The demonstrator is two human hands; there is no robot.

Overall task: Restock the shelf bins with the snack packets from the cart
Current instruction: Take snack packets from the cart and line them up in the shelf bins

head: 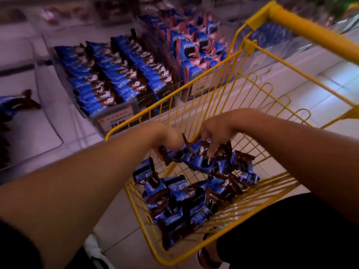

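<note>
A yellow wire cart [194,94] stands in front of me, with several blue and brown snack packets [174,200] heaped in its basket. Both my hands are down inside the cart over the heap. My left hand [167,136] is closed on a few packets [171,153] at the basket's left side. My right hand [215,133] has its fingers curled around other packets [200,158] just beside it. On the shelf beyond the cart, a clear bin [116,121] holds neat rows of the same blue and brown packets [116,78].
A second bin [198,86] to the right holds blue and pink packets. At the far left a nearly bare shelf bin [48,123] has a few packets [17,103] in it. The cart's yellow handle [310,30] is at upper right. My shoes stand on the tiled floor below.
</note>
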